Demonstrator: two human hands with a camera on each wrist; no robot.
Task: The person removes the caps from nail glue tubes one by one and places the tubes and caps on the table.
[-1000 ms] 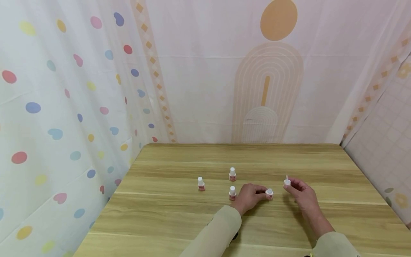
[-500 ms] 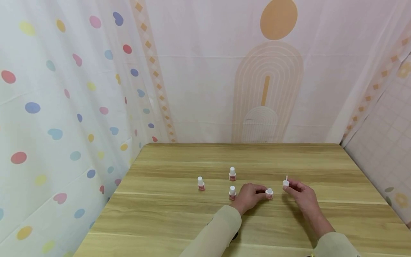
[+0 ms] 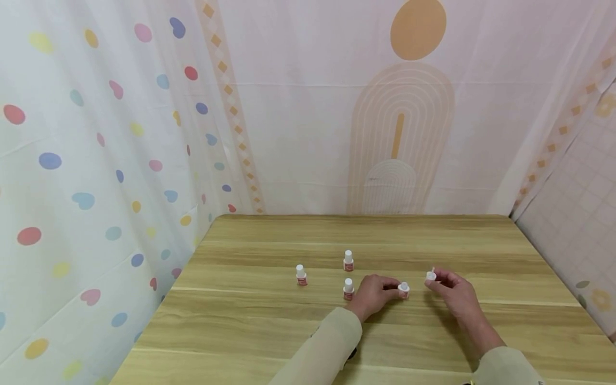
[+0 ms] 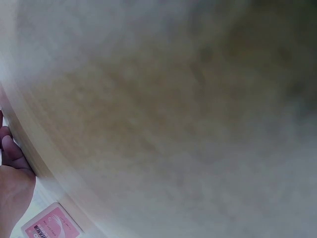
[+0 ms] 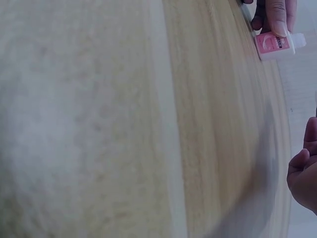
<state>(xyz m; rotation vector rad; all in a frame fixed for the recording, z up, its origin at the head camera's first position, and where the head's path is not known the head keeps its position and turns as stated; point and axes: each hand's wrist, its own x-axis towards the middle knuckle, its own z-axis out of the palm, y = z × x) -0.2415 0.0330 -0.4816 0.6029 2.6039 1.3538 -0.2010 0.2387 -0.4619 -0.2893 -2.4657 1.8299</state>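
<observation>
My left hand (image 3: 372, 295) pinches a small white bottle (image 3: 403, 291) with a pink-red label, standing on the table without its cap. In the right wrist view that bottle (image 5: 275, 45) appears at the top right, the thumb pressed against its label. To the right, my right hand (image 3: 454, 294) holds a white cap (image 3: 430, 276) between thumb and fingers, above the tabletop; a thin applicator stick projects from its upper side. The left wrist view has part of the left hand (image 4: 17, 193) and a pink-labelled bottle (image 4: 52, 223) at the lower left corner.
Three more white bottles, all capped and upright, stand left of the held one: a front bottle (image 3: 348, 289) close beside the left hand, a rear bottle (image 3: 348, 261) and a left bottle (image 3: 301, 275). The wooden table (image 3: 240, 331) backs onto a patterned curtain (image 3: 308, 133).
The cap in my right hand has tipped, so its stick shows shorter and leans toward the fingers. The right hand has shifted very slightly; my left hand and the bottles have stayed put.
</observation>
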